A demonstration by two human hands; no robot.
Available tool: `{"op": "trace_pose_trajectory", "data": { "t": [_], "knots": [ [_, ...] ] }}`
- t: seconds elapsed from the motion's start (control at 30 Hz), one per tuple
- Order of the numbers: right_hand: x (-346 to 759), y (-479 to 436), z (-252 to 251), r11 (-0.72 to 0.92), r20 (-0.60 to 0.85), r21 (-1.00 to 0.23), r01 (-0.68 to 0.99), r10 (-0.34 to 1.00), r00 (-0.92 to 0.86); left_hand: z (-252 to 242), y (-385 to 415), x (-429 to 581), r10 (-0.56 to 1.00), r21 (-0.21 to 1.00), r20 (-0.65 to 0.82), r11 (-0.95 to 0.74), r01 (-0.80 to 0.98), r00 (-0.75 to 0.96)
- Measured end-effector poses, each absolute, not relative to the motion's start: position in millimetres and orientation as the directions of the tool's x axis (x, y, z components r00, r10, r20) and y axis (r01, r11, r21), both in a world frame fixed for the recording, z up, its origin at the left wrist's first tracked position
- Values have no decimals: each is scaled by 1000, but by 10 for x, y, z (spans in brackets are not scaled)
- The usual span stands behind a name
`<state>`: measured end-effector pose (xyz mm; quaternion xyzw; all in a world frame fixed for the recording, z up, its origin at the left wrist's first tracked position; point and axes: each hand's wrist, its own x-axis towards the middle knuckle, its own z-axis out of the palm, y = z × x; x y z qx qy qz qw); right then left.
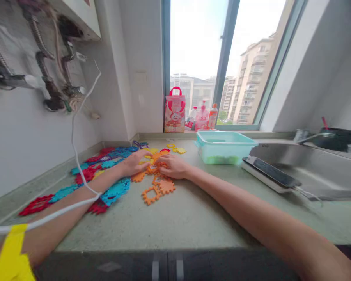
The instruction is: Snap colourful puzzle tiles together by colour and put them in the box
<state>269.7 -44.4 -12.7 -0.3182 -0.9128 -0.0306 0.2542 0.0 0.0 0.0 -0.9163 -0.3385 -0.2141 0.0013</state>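
Grasp unreadable, left hand [131, 163] and right hand [174, 166] are working over grouped orange plastic gear-edged pieces [165, 186]; flat red and blue toothed pieces [117, 190] are lying mixed leftward.

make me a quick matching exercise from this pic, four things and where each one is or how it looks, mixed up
1. orange pieces
2. turquoise tub
3. phone
4. pink pump bottle

A. at the edge of the sink, screen dark
B. standing by the window
C. under and beside the right hand
D. something green showing low down in it

Pairs: 1-C, 2-D, 3-A, 4-B
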Motion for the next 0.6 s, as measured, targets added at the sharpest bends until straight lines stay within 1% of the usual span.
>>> {"op": "trace_pose_trajectory", "data": {
  "t": [0.17,0.27,0.3,0.37,0.43,0.5,0.53,0.6],
  "knots": [
    [2775,-467,-101,640,529,-103,762,684,-502,-46,24,35,536,96,317,-839,536,782],
    [2804,-460,-80,575,533,-120,809,725,-436,-19,12,47,507,45,302,-854,519,808],
    [2806,-450,-73,589,528,-127,798,721,-448,-6,6,49,507,39,300,-853,521,808],
    [2797,-416,-62,665,477,-140,733,694,-539,21,-6,50,511,54,300,-852,521,805],
    [2777,-372,-55,730,378,-161,664,668,-642,40,-14,46,517,80,299,-851,518,802],
    [2761,-334,-55,747,296,-175,642,662,-689,48,-13,31,526,77,312,-844,531,791],
    [2758,-322,-58,745,288,-175,644,664,-690,50,-10,18,533,65,321,-837,543,783],
    [2770,-320,-70,745,319,-161,648,660,-680,52,-2,-21,553,28,336,-815,579,762]
  ]
}}
